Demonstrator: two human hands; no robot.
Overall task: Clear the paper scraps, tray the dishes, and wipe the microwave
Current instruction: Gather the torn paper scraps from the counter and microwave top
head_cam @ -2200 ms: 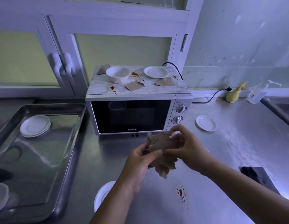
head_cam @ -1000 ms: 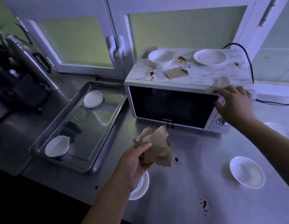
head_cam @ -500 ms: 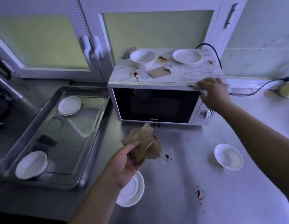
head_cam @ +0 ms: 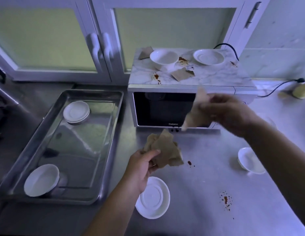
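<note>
Paper scraps [head_cam: 163,150] sit clamped in the fingers of left hand [head_cam: 143,166] and right hand [head_cam: 223,113], while others, dishes [head_cam: 163,57] and stains [head_cam: 156,76] wait on the microwave [head_cam: 156,108].

I got a dim, bluish feed; my right hand [head_cam: 223,113] and its paper scrap [head_cam: 195,114] blurred; glare streaked the tray [head_cam: 80,150] left of my grip.

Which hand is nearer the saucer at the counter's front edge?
Left. The left hand grips scraps right beside the saucer; the right hand holds a scrap back at the microwave.
</note>
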